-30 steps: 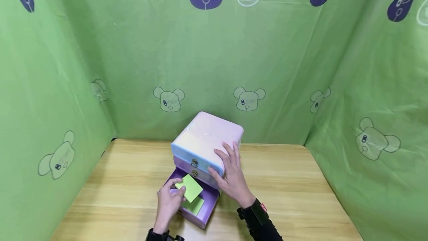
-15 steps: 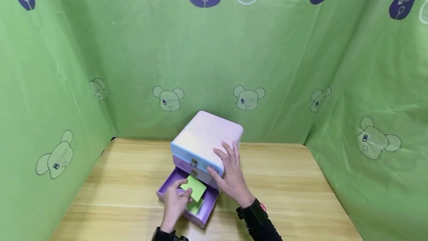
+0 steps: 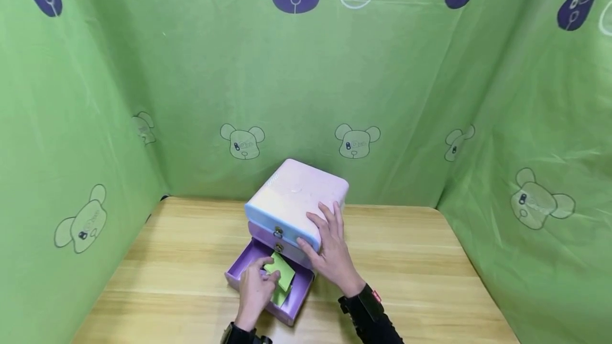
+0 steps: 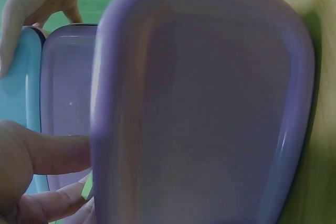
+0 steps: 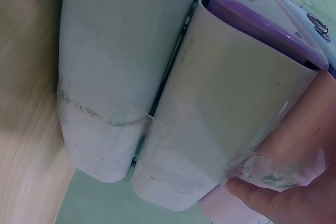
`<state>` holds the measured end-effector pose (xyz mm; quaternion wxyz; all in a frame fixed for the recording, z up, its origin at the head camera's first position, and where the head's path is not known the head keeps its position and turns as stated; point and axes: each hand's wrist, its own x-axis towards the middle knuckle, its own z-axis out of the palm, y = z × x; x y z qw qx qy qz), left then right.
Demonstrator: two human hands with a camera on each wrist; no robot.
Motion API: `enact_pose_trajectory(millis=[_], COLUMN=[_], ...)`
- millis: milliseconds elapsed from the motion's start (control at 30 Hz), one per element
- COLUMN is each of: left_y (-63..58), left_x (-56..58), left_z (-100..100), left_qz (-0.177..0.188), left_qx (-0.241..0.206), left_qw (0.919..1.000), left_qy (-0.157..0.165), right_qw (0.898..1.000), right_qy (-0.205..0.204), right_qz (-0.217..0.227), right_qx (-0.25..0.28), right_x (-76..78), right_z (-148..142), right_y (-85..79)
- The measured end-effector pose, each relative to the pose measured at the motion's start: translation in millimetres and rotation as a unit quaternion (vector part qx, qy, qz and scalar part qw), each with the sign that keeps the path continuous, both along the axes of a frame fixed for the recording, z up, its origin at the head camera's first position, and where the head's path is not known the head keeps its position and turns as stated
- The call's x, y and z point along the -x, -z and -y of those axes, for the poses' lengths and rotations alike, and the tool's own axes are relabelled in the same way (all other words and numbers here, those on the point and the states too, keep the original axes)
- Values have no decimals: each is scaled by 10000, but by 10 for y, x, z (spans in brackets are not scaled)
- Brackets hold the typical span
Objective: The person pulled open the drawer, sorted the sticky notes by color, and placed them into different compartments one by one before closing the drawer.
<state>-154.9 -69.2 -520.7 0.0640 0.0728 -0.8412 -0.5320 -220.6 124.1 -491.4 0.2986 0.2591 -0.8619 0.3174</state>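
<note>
My left hand [image 3: 255, 288] is over the pulled-out bottom drawer [image 3: 239, 261] of a small pastel drawer box [image 3: 296, 190]. Thumb and fingers pinch a green sticky note pad [image 3: 284, 271], held tilted inside the drawer. Beneath it lies a second green piece [image 3: 279, 297], partly covered. In the left wrist view the purple drawer front [image 4: 210, 108] hides most of the held pad; only a green edge [image 4: 88, 187] shows by the fingers. My right hand [image 3: 333, 251] rests on the box's front right corner, fingers spread over the top and thumb at the front edge.
The box has upper drawers with metal ring pulls [image 3: 278, 232], both pushed in. It stands on a wooden table [image 3: 406, 269] near the back edge. A green printed cloth [image 3: 296, 78] encloses the back and both sides. Clear tape [image 5: 268, 169] shows on the box's side.
My left hand has moved right and slightly down with the sticky note pad, deeper into the drawer, and the pad has tilted more. The right hand keeps its place on the box.
</note>
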Motion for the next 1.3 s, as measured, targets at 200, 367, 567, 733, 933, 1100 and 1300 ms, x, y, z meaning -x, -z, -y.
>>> enact_pose_trajectory(millis=[200,367,567,733,933,1100,1300], left_y=[17,49,81,105,149,167,181], left_x=[15,34,36,6,-5,-17,-19], left_z=[-58,-96,-122,-132,-141,-140,-130], left_qz=[-156,-453,-813,-931,-895,-762,-651], left_qx=[538,1007,1977,2651,2943,3059,3071], left_qw=[9983,9938,9767,9595,9511,9486,9493], left_qy=[-151,-151,-191,-213,-267,-283,-166], right_qw=[10000,10000,10000,9999,9999,9999,10000], right_qy=[-6,-4,0,20,2,-27,-25], right_qz=[41,72,31,131,120,92,12], right_qx=[25,38,19,12,44,60,51], right_x=[-29,-30,-21,-36,-48,-44,-9], right_z=[-9,-14,-11,-5,-1,3,-3], right_y=[-5,-29,-38,-42,-31,-37,-26])
